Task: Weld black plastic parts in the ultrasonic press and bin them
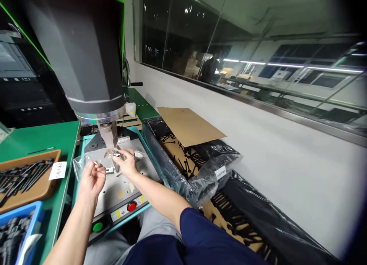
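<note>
My right hand (127,162) reaches to the fixture (115,166) under the machine's metal horn (109,136). Its thumb and fingers close on a small part (116,153), too small to name, just below the horn tip. Left of the fixture, my left hand (93,178) is raised with its fingers curled and pressed together. What it pinches, if anything, I cannot make out. A see-through plastic guard (78,166) stands behind the left hand. Both hands are above the grey metal base plate (110,194) of the machine.
On the base's front are a green button (98,227) and a red button (131,206). A brown tray (43,188) and a blue bin (37,215) hold dark parts at left. Plastic-lined boxes (177,181) of black parts stand at right, one partly under a cardboard sheet (192,125).
</note>
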A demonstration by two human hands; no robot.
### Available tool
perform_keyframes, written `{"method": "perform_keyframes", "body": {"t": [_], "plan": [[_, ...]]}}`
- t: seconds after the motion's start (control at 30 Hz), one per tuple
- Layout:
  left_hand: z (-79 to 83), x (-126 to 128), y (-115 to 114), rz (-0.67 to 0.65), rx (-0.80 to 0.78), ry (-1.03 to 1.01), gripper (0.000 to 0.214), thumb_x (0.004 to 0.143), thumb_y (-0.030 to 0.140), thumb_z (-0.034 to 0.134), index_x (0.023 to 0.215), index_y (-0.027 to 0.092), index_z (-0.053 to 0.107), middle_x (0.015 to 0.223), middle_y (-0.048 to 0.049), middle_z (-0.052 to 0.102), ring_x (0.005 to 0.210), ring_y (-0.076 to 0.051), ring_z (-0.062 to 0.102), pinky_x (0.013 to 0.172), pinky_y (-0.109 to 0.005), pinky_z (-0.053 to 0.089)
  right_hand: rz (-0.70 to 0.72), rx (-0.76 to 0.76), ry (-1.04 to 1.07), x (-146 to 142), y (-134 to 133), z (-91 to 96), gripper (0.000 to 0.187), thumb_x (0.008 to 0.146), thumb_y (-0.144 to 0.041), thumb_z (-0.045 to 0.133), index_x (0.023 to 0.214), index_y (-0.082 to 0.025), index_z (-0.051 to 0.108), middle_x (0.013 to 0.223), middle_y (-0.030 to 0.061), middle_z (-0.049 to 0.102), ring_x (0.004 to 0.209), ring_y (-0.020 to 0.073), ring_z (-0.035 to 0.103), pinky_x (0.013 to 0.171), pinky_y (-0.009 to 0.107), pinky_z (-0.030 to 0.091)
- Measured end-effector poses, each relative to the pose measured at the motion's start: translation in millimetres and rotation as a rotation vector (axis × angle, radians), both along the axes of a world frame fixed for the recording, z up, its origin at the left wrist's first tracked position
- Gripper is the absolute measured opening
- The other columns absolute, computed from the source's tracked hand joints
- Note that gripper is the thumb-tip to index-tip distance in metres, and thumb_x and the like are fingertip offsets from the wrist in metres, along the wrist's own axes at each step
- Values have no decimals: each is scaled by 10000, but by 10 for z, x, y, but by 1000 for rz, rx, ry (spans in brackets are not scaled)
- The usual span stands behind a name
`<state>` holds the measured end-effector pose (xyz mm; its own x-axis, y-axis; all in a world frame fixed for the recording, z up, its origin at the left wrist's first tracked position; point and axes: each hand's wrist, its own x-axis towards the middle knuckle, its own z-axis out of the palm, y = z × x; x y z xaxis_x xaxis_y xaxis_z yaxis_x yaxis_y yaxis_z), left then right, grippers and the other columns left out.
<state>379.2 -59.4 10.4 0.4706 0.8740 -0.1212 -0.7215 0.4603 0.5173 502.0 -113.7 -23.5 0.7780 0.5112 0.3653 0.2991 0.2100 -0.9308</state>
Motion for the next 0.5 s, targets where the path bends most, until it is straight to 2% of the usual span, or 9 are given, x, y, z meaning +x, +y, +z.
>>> {"method": "perform_keyframes", "body": {"t": [0.1,0.23,0.4,0.5], "plan": [[33,18,46,7,2,-11,260,677,75,780,724,159,539,647,69,583,553,-30,548,503,-110,471,38,46,35,28,74,55,247,652,-276,800,886,-211,751,1104,69,639,1117,221,567,1021,334,436],[28,33,72,-15,21,-26,254,675,80,788,737,156,553,666,57,590,548,-24,544,501,-108,461,139,74,147,82,180,57,199,701,-284,738,886,-210,733,1031,41,690,1015,190,617,962,328,473],[-4,11,82,23,11,7,230,706,87,773,768,161,564,700,46,596,555,-22,551,505,-105,456,260,-1,317,162,258,-1,357,663,-323,735,994,-195,701,988,38,711,911,185,632,894,339,496],[-25,-18,99,35,1,34,229,714,85,766,790,169,567,701,46,591,557,-24,553,505,-106,455,336,8,313,220,257,-17,444,653,-355,751,1062,-197,680,1029,42,708,936,192,628,919,345,478]]}}
